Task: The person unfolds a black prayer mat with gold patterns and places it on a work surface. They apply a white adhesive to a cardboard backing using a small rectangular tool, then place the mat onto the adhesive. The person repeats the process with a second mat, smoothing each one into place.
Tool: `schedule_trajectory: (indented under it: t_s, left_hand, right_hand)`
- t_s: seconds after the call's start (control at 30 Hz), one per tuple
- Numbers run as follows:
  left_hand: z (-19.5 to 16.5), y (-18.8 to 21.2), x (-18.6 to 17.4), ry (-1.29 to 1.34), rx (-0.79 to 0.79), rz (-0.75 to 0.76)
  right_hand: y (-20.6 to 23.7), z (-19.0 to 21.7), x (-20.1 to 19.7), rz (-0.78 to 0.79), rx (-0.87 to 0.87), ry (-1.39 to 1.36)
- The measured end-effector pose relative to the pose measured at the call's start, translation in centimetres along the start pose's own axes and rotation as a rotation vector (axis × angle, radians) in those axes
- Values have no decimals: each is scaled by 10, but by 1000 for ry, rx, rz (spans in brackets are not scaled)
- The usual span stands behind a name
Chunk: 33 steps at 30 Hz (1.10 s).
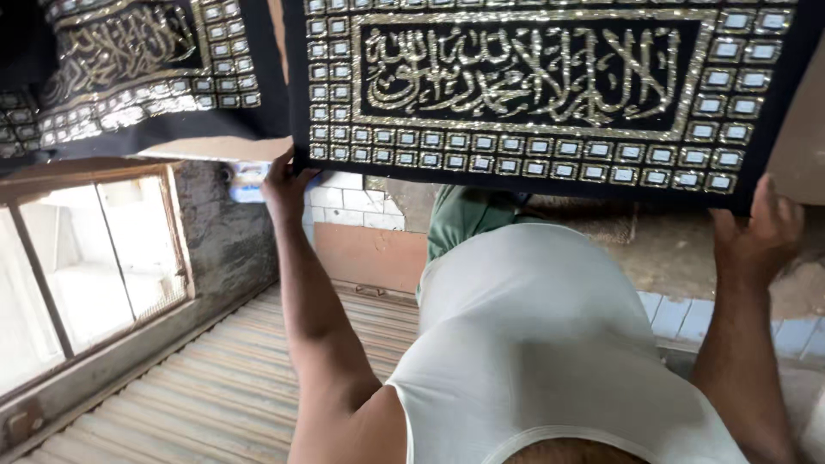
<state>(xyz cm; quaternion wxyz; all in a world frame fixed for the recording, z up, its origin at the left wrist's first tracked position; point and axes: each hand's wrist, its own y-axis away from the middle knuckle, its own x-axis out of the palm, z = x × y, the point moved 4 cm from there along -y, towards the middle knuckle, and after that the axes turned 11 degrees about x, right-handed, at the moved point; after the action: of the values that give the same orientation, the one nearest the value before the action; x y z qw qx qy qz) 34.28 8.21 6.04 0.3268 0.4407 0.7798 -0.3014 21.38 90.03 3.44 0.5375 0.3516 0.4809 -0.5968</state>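
Gripping lower corners of black embroidered panel [533, 90], upper right of frame: left hand [286, 185] and right hand [760, 234], fingers mostly hidden. Could slip or tilt under uneven support.

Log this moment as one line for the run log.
left hand: grips corner of black gold-embroidered cloth panel | right hand: grips opposite corner | panel: held up flat

Black embroidered cloth panel [533, 94]: top and right corner cut by frame edge. Second panel [129, 77]: left part cut off. Fingertips of both hands hidden behind cloth's lower edge.
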Motion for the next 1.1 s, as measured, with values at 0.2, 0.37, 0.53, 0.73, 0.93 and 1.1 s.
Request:
schedule_trajectory:
  t_s: [0.2, 0.37, 0.53, 0.73, 0.93, 1.1]
  left_hand:
    - [-1, 8, -2, 210, -172, 1]
    - [-11, 9, -14, 180, -210, 34]
    - [-13, 2, -13, 141, -184, 74]
    - [-13, -29, -2, 27, 103, 235]
    - [-20, -136, 45, 372, -180, 51]
    - [-50, -248, 76, 239, -238, -38]
  right_hand:
    - [4, 13, -6, 36, 108, -166]
    - [2, 35, -17, 93, 201, -357]
    - [-5, 37, -26, 113, 143, -23]
    - [-26, 57, -40, 402, 202, 302]
    - [-63, 161, -51, 451, 270, 53]
    - [-75, 267, -12, 497, 69, -71]
